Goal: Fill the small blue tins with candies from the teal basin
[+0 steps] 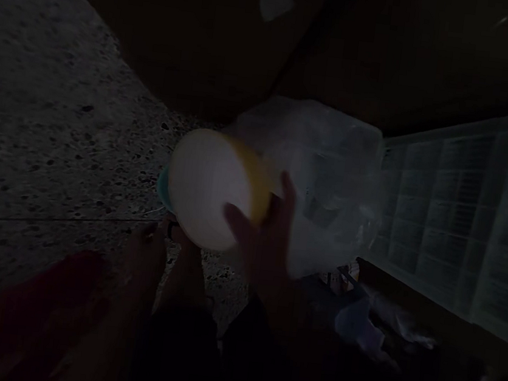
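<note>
The scene is very dark and partly blurred. A round container (208, 185) with a white face and a yellow side (255, 178) is tilted in front of me. Part of a teal thing (163, 187) shows behind its left edge. My right hand (267, 235) is at the container's right side, thumb and finger spread apart, the thumb crossing the white face. Whether it presses on the container is unclear. What looks like my left hand (149, 246) is low on the left, fingers curled near a thin pale line; anything inside it is hidden.
A large translucent plastic bag (319, 185) lies behind the container. Dark brown panels (184, 36) stand above, a pale slatted crate (452, 219) at right. Speckled floor (61, 107) extends left, with red cloth (54, 290) below. Crumpled items (358, 324) lie lower right.
</note>
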The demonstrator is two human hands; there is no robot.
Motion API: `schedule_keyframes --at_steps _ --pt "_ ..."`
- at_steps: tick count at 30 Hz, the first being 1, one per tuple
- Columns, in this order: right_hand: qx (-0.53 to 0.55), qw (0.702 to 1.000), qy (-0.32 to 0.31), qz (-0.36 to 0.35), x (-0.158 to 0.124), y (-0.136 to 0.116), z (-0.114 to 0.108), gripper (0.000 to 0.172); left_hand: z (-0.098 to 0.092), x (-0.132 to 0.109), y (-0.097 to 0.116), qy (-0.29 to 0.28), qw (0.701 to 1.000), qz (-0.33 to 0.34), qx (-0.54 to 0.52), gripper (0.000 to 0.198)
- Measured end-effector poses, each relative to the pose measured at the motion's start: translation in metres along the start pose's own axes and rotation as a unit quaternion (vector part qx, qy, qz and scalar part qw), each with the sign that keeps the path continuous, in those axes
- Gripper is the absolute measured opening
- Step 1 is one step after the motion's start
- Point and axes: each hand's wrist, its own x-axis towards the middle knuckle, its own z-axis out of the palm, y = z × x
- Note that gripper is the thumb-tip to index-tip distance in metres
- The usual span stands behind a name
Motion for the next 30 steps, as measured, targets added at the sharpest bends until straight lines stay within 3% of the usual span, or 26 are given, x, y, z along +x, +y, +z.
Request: schedule_keyframes --at_steps 2,4,6,8,10,11,13,16,19,22,25,27,30 --pt "-0.08 0.996 0.025 -0.007 -0.007 0.003 -0.069 0.087 0.012 -0.007 0.031 0.003 0.999 0.025 -0.034 0.038" --pt "-0.147 0.983 0.109 -0.02 -0.002 0.013 -0.132 0.076 0.031 -0.021 0.071 0.017 0.994 0.069 -0.084 0.044" --pt "-0.167 0.975 0.143 -0.034 0.013 0.027 -0.183 0.073 0.058 -0.041 0.117 0.016 0.987 0.107 -0.119 0.055" --pt "-0.186 0.977 0.101 0.005 0.035 0.045 -0.217 0.069 0.091 -0.06 0.16 -0.037 0.988 0.123 -0.086 0.073" --pt "-0.25 0.967 0.008 0.058 0.059 0.068 -0.235 0.069 0.125 -0.075 0.193 -0.106 0.986 0.129 -0.019 0.096" --pt "-0.293 0.952 -0.044 0.071 0.072 0.081 -0.238 0.071 0.14 -0.08 0.204 -0.13 0.983 0.128 0.013 0.097" --pt "-0.361 0.921 -0.132 0.054 0.097 0.111 -0.236 0.078 0.165 -0.085 0.217 -0.147 0.981 0.116 0.057 0.077" --pt "-0.373 0.914 -0.162 0.016 0.137 0.151 -0.222 0.087 0.184 -0.088 0.219 -0.122 0.982 0.113 0.089 0.041" --pt "-0.372 0.922 -0.104 -0.023 0.179 0.174 -0.211 0.088 0.187 -0.091 0.218 -0.089 0.98 0.13 0.119 0.04" --pt "-0.378 0.924 -0.017 -0.061 0.224 0.183 -0.207 0.088 0.186 -0.093 0.219 -0.08 0.976 0.141 0.146 0.038" --pt "-0.385 0.919 0.023 -0.077 0.264 0.194 -0.197 0.086 0.188 -0.092 0.22 -0.075 0.973 0.142 0.168 0.031" --pt "-0.39 0.918 0.037 -0.064 0.28 0.207 -0.183 0.085 0.19 -0.091 0.22 -0.065 0.971 0.138 0.183 0.029" --pt "-0.397 0.916 0.054 -0.038 0.284 0.228 -0.159 0.087 0.191 -0.089 0.217 -0.059 0.968 0.135 0.203 0.027"
